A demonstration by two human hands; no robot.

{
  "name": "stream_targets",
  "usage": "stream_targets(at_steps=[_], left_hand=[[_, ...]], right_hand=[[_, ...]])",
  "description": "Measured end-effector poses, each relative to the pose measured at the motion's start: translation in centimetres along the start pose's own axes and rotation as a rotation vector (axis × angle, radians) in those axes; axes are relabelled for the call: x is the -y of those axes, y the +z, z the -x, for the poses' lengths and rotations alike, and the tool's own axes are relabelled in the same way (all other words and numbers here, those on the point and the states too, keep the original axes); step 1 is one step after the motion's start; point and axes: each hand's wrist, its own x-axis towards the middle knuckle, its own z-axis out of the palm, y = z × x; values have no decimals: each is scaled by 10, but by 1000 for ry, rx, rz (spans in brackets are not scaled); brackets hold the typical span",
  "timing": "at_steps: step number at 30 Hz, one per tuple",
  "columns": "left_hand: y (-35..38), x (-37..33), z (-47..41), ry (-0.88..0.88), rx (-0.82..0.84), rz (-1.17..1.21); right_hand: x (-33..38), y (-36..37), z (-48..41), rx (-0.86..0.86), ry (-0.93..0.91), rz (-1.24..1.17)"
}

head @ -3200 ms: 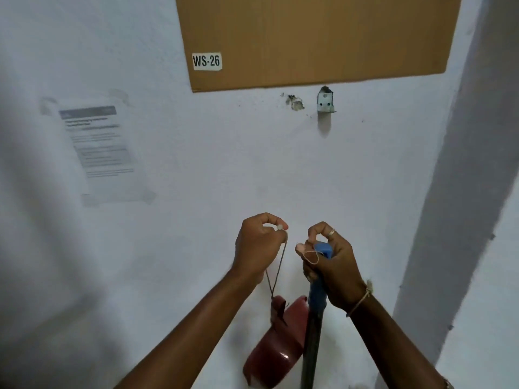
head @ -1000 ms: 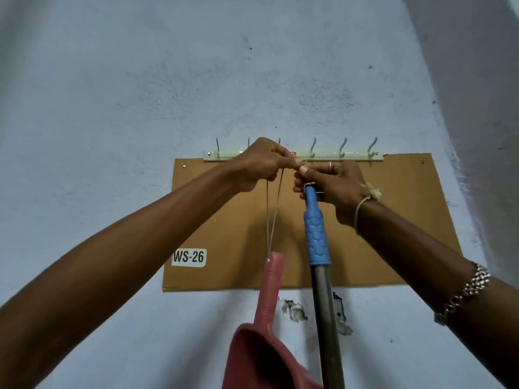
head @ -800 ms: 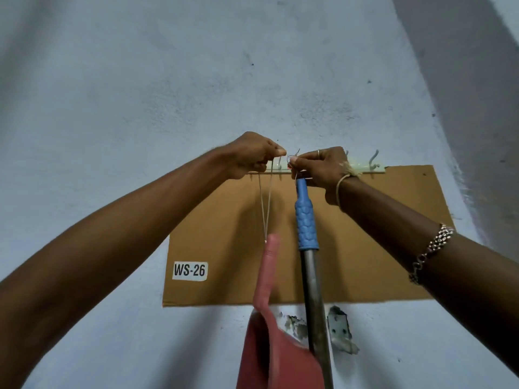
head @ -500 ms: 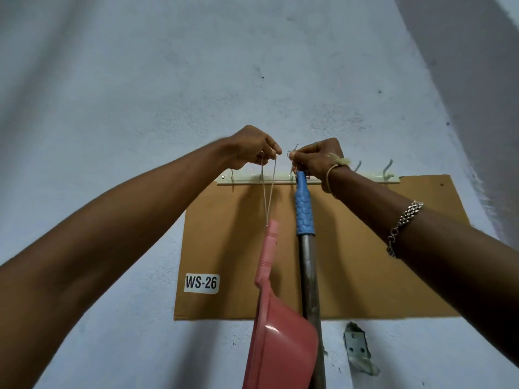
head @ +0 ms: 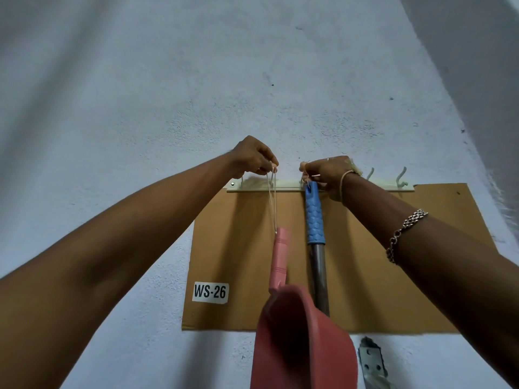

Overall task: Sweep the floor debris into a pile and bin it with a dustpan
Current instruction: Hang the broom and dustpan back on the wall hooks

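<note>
A red dustpan (head: pixel 300 341) hangs by a thin string loop (head: pixel 272 203) from its pink handle. My left hand (head: pixel 254 157) pinches the top of that loop just above the white hook rail (head: pixel 365 187). Beside it hangs a broom handle with a blue grip (head: pixel 314 216) over a grey shaft. My right hand (head: pixel 327 171) pinches the small string loop at the grip's top, level with the rail. The broom's head is out of view below.
The hook rail sits on a brown board (head: pixel 379 276) labelled WS-26 on a white wall. Two free hooks (head: pixel 401 175) stand to the right of my right hand. A metal bracket (head: pixel 370 360) sticks out of the wall below the board.
Both hands have risen from below the board up to the hook rail, carrying the dustpan and broom by their strings. In the last half second the hands moved slightly apart along the rail.
</note>
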Motion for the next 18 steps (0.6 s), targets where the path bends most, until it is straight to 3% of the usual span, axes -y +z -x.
stream_targets(at_steps=[5, 12, 18], left_hand=[[1, -3, 2, -56, 26, -15], [4, 1, 12, -4, -79, -128], [12, 1, 17, 40, -141, -289]], right_hand=[[7, 0, -7, 43, 128, -35], [5, 7, -23, -101, 16, 213], [22, 3, -13, 25, 162, 187]])
